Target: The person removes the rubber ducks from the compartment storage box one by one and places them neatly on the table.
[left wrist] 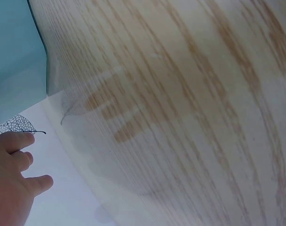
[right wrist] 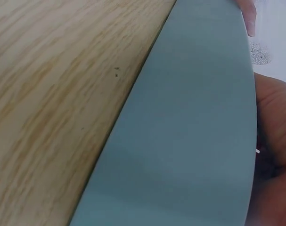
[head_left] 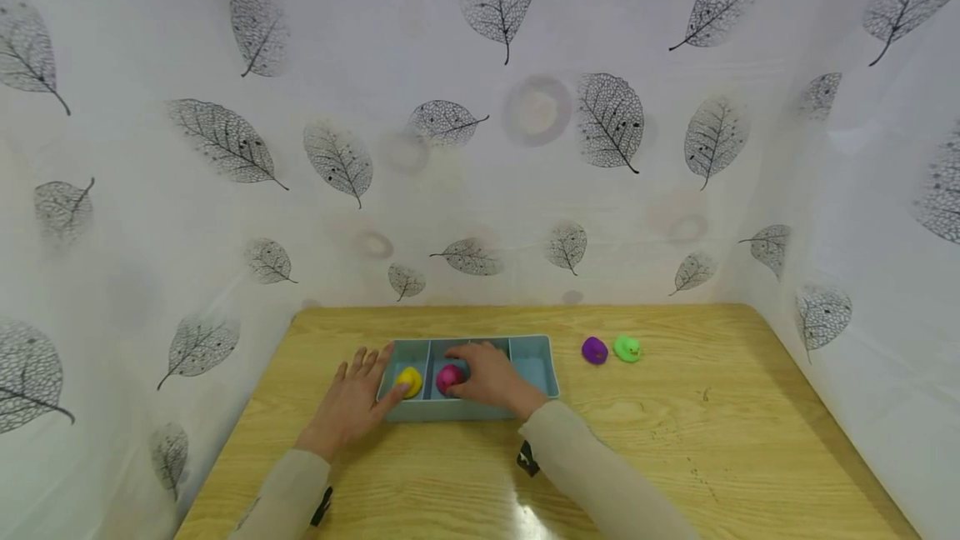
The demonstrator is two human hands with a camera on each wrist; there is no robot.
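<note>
A long blue-grey divided tray (head_left: 450,411) stands on the table. In its leftmost compartment lies a yellow duck (head_left: 409,382). My left hand (head_left: 351,402) rests at the tray's left end, fingers spread, its thumb over the front rim near the yellow duck; the left wrist view shows those fingers (left wrist: 20,160) beside the tray's end. My right hand (head_left: 491,375) reaches in from the right, thumb and fingers round a magenta duck (head_left: 450,378) in the second compartment. The tray's front wall (right wrist: 180,122) hides most of that hand in the right wrist view.
A purple duck (head_left: 595,350) and a green duck (head_left: 627,348) sit on the wooden table (head_left: 675,440) to the right of the tray. A white leaf-patterned curtain (head_left: 480,190) hangs behind the table and at both sides.
</note>
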